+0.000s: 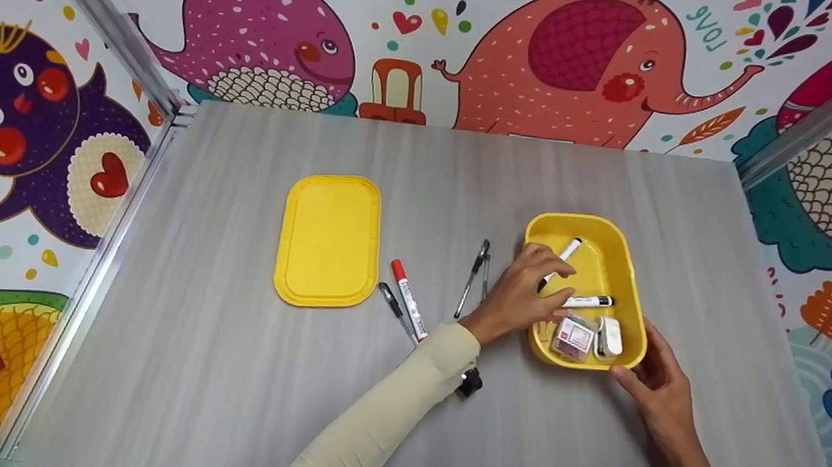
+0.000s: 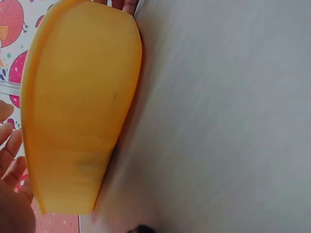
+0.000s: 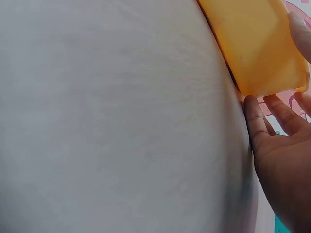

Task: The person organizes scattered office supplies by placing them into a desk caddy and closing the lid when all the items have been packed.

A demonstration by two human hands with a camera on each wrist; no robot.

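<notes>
A yellow plastic box (image 1: 628, 259) stands on the table at the right. Inside it lie two white markers, one marker (image 1: 589, 302) crosswise and the other (image 1: 571, 249) slanted, with a small clear case (image 1: 574, 338) and a white stapler-like object (image 1: 609, 338) at the near end. Over the box's left rim reaches my left hand (image 1: 528, 288), its fingers apart and loosely bent; nothing shows between them. My right hand (image 1: 665, 398) holds the near right corner, thumb on the near side and fingers along the right wall. In the right wrist view its fingertips (image 3: 251, 104) touch the yellow wall.
A flat yellow lid (image 1: 330, 241) lies left of centre. Between lid and box are a red-capped marker (image 1: 408, 297), a black pen (image 1: 394, 307), and two more pens, including a black-capped pen (image 1: 472, 276). Patterned panels (image 1: 418, 38) border the table's back and sides.
</notes>
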